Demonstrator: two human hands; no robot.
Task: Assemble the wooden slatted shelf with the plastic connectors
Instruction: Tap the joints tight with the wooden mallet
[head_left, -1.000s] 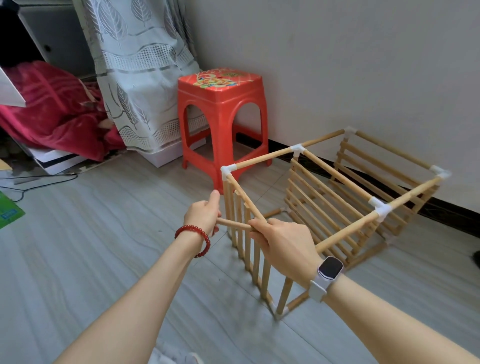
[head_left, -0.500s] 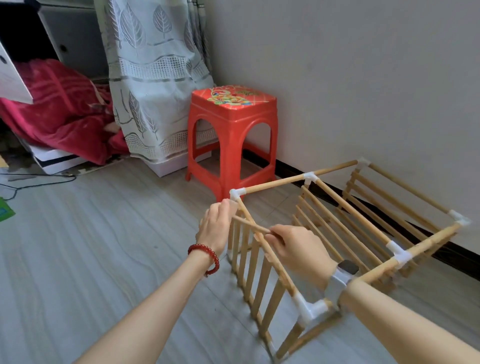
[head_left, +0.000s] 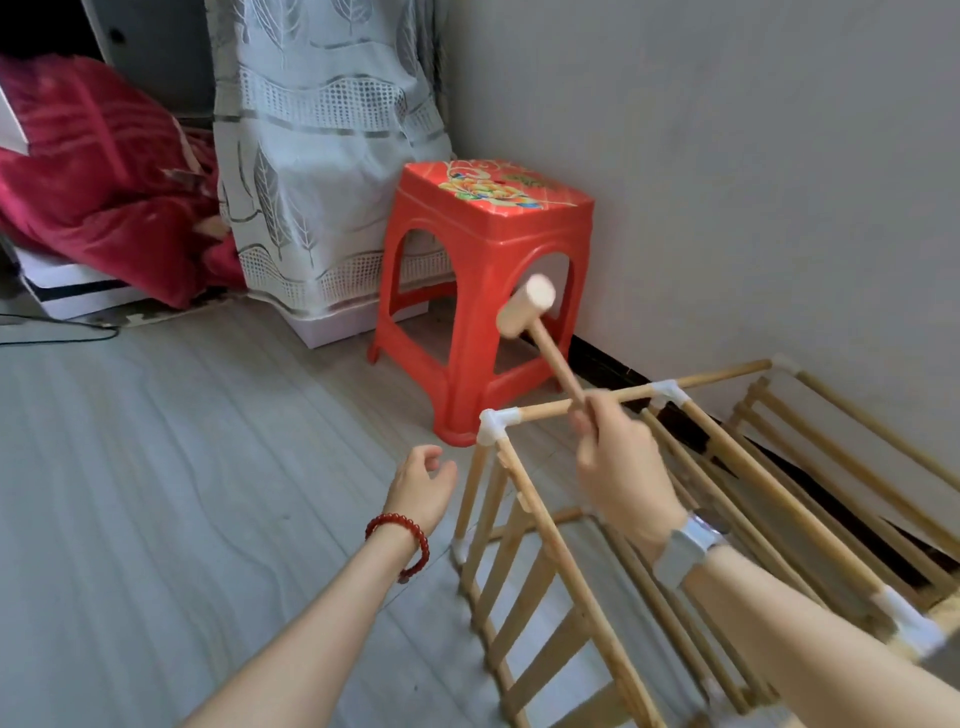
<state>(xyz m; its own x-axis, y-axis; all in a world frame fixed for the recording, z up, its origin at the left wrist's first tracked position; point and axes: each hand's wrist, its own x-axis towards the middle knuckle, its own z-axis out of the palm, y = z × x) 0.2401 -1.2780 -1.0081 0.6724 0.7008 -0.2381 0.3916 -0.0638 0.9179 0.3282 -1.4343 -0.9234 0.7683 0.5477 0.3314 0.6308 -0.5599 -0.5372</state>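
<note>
Your right hand (head_left: 618, 462) now grips the wooden mallet (head_left: 540, 327), raised over the corner connector (head_left: 496, 423); your left hand (head_left: 421, 488) has let go, fingers loosely curled.

My pale wooden mallet (head_left: 525, 306) rises before the red stool (head_left: 483, 291), whose top bears a yellow flower print. The shelf (head_left: 571, 545) slats are tan, connectors (head_left: 497, 423) white. Red beads (head_left: 400, 540) ring my left wrist.
</note>
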